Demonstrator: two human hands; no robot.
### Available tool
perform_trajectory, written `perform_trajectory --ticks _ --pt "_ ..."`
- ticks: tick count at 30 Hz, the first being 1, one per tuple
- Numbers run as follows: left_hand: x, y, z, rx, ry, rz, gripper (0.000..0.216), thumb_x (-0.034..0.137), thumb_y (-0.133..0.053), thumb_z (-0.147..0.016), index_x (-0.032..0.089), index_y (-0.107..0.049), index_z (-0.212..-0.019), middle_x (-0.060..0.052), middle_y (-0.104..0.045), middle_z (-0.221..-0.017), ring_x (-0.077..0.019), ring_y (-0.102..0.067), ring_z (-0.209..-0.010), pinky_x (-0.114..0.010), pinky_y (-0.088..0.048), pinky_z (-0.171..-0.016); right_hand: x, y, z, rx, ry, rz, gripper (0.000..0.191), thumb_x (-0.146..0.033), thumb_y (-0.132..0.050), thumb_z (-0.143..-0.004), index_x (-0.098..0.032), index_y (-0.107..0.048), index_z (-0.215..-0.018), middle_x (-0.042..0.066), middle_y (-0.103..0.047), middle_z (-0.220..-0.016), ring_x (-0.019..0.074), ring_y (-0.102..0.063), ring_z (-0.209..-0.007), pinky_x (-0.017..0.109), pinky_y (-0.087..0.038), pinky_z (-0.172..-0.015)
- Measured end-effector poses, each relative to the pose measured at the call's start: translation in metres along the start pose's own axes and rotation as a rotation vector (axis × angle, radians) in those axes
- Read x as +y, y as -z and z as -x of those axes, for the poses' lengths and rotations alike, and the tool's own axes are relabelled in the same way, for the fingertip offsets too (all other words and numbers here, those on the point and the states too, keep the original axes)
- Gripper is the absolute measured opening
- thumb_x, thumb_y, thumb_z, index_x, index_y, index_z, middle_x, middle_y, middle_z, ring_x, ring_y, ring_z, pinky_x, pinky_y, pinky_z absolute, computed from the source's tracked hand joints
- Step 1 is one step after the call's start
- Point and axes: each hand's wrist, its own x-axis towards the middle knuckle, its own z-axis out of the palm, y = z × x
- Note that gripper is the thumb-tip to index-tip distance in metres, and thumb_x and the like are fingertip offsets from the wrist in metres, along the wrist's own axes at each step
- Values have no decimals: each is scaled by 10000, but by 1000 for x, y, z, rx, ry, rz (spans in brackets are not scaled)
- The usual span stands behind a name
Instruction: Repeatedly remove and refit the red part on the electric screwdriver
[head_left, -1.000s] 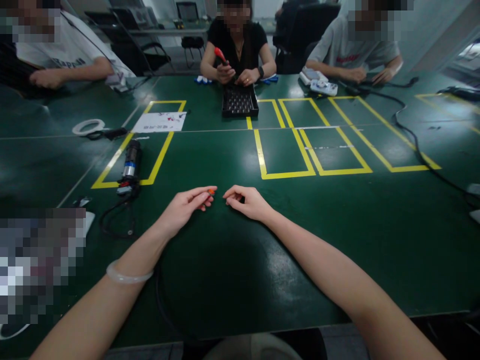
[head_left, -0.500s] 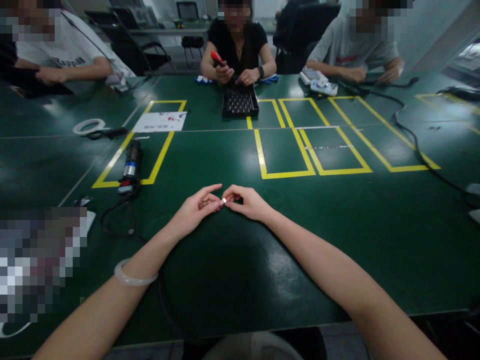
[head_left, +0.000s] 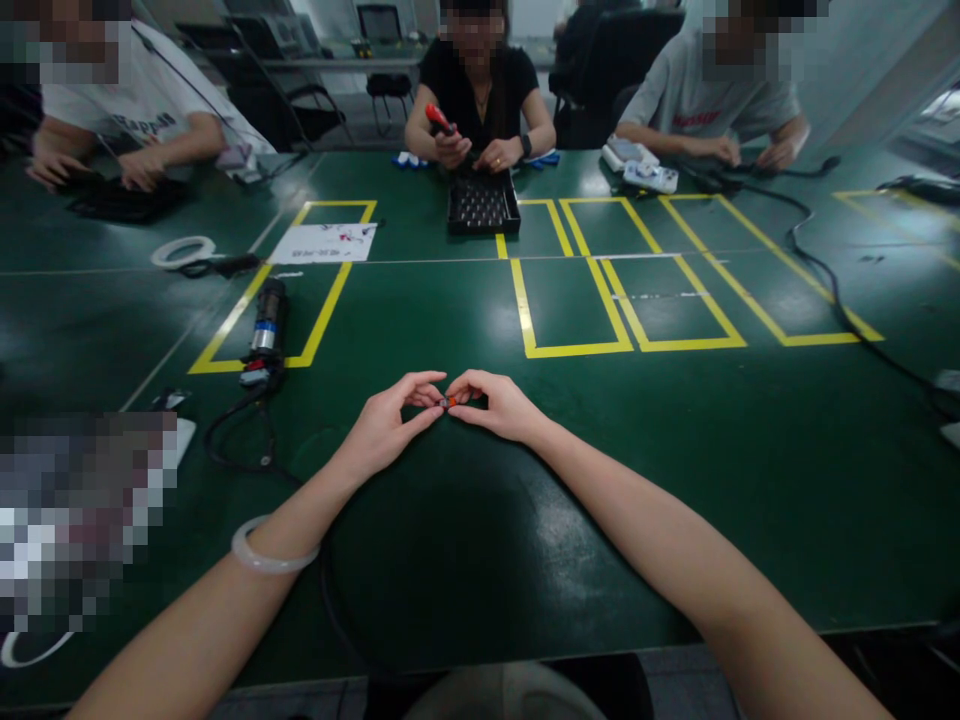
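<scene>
Between my fingertips, over the green table, is a small orange-and-grey part (head_left: 449,402), too tiny to tell its kind. My left hand (head_left: 391,411) pinches its left side with thumb and fingertips; the index finger reaches out above. From the other side my right hand (head_left: 496,402) pinches the orange end between thumb and fingers. Both hands meet at this part, and the fingers hide some of it. A pale bangle (head_left: 274,560) circles my left forearm.
A dark cylindrical tool (head_left: 265,325) with a cable lies on the left. Yellow tape frames (head_left: 577,351) mark the green table (head_left: 600,480). Across it, a person holds a red-handled tool (head_left: 439,119) over a black tray (head_left: 484,229); other people sit on both sides. A tape roll (head_left: 184,252) lies back left.
The small part has turned slightly: a bright glint showed before, orange shows now. My hands stay nearly in place. The co-worker at far left has lowered a dark object to the table.
</scene>
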Motion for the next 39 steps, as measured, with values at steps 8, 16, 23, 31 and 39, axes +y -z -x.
perform_trajectory --ticks 8,16,23,31,39 --pt "-34 48 -5 423 108 -743 496 436 -489 -935 148 -554 -1333 -149 -539 -1372 -323 -457 -1299 -531 -241 -1147 -1 2 1 89 -31 69 119 -223 -657 -865 -166 -643 -968 33 -657 -925 134 -617 -814 259 -469 -718" --pt "-86 119 17 397 733 -993 738 600 -477 -862 30 -459 -1331 -293 -526 -1309 -444 -517 -1170 -570 -437 -913 3 1 1 91 -40 80 127 -213 -647 -868 -160 -643 -983 39 -652 -944 130 -613 -814 250 -459 -694" --pt "-97 130 19 285 733 -953 687 604 -393 -897 28 -452 -1267 -301 -524 -1272 -440 -537 -1141 -567 -484 -840 3 1 1 79 -27 91 137 -204 -636 -875 -162 -642 -1005 43 -653 -966 131 -613 -825 253 -463 -706" --pt "-100 138 19 219 670 -914 682 607 -430 -885 52 -452 -1282 -276 -496 -1313 -439 -513 -1187 -563 -484 -874 4 0 1 84 -22 94 112 -208 -630 -885 -165 -640 -988 40 -642 -957 128 -604 -818 252 -468 -722" --pt "-61 101 6 219 583 -888 757 632 -457 -869 72 -452 -1378 -258 -502 -1330 -454 -557 -1150 -595 -496 -861 3 0 1 95 -35 97 102 -202 -637 -878 -154 -630 -967 36 -619 -936 119 -592 -787 243 -461 -701"
